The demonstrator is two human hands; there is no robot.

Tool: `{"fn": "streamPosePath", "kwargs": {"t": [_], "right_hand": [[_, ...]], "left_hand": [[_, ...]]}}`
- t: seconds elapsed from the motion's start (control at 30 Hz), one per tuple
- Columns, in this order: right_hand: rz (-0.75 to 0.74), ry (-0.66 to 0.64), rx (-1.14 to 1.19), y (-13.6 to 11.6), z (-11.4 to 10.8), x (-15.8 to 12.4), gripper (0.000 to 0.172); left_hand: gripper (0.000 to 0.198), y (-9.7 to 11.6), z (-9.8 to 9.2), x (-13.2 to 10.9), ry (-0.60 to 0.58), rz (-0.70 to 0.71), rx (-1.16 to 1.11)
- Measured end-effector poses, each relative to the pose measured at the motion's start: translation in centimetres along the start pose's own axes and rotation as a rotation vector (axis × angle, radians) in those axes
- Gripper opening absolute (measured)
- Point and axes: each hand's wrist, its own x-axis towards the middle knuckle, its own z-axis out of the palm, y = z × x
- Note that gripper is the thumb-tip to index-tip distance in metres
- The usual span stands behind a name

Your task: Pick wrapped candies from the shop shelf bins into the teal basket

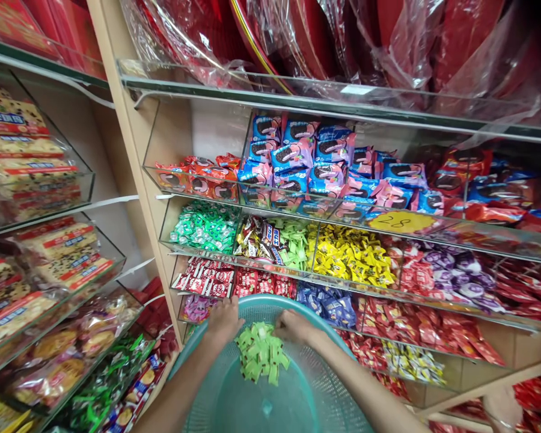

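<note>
A teal plastic basket [338,343] with perforated sides is below me, in front of the candy shelves. Against its far inner side lies a heap of small light-green wrapped candies [261,352]. My left hand [225,319] is closed at the basket's far left rim, its thumb on the inner side. To the right of the heap, my right hand [295,328] is curled into a fist over the inside of the basket. Whatever its fingers hold is hidden. Similar green candies [295,240] fill part of a shelf compartment just beyond the basket.
Glass-fronted compartments hold green-wrapped candies [205,225], yellow candies [354,252] and blue cookie packs [293,153]. A yellow tag [403,221] reads 28. Packaged pastries [15,156] line the left shelves. Plastic-wrapped red items [306,36] sit above. A blurred skin-toned shape [505,406] shows at lower right.
</note>
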Motion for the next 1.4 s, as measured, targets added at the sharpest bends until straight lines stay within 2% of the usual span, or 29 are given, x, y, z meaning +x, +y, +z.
{"fn": "streamPosePath", "kwargs": {"t": [0.1, 0.27, 0.37, 0.47, 0.53, 0.6, 0.77, 1.1, 1.4], "right_hand": [[-0.062, 0.077, -0.080, -1.7, -2.7, -0.9, 0.012], [-0.258, 0.209, -0.109, -4.6, -9.5, -2.7, 0.014], [-0.191, 0.367, -0.229, -5.4, -13.1, -2.8, 0.015], [-0.069, 0.487, -0.432, -5.5, -15.2, -1.7, 0.020], [-0.016, 0.476, -0.552, -5.5, -15.6, -0.8, 0.028], [0.023, 0.407, -0.636, -5.6, -15.7, 0.0, 0.034], [0.062, 0.301, -0.683, -5.7, -15.5, 1.1, 0.036], [0.058, 0.297, -0.678, -5.1, -15.2, 2.1, 0.037], [0.086, 0.365, -0.749, -5.6, -14.7, 1.3, 0.027]], "left_hand": [[0.044, 0.0, 0.1, 0.0, 0.007, 0.001, -0.011], [0.049, -0.1, 0.2, 0.0, -0.006, 0.014, -0.032], [0.050, -0.1, 0.1, 0.0, -0.021, 0.015, -0.049], [0.048, 0.0, 0.1, -0.1, -0.019, 0.012, -0.060], [0.048, -0.1, 0.0, -0.1, -0.012, 0.013, -0.064], [0.050, -0.2, 0.1, -0.1, -0.008, 0.010, -0.070], [0.055, -0.9, 0.4, -0.1, 0.009, -0.014, -0.059], [0.054, -1.3, 0.1, -0.2, 0.006, -0.040, -0.068], [0.053, -1.1, 0.0, -0.6, -0.016, -0.040, -0.071]]}}
